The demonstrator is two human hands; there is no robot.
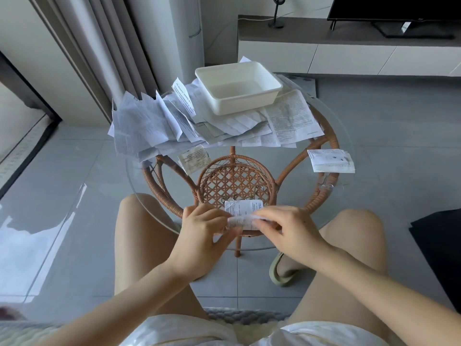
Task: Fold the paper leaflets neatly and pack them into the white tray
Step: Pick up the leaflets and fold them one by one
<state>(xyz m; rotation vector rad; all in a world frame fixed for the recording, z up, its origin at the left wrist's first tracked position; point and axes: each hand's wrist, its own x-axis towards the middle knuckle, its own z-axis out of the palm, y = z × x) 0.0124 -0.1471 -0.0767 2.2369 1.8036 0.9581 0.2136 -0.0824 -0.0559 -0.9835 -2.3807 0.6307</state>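
A thin, limp leaflet [243, 214] is pinched at its fold by both hands, left hand [203, 227] and right hand [287, 228]; edges are best gripped.

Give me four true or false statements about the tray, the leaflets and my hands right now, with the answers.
1. The tray is empty. True.
2. The left hand and the right hand both hold one leaflet. True.
3. The tray stands on bare glass. False: it sits on the pile of leaflets.
4. The table has a wooden top. False: the top is glass.
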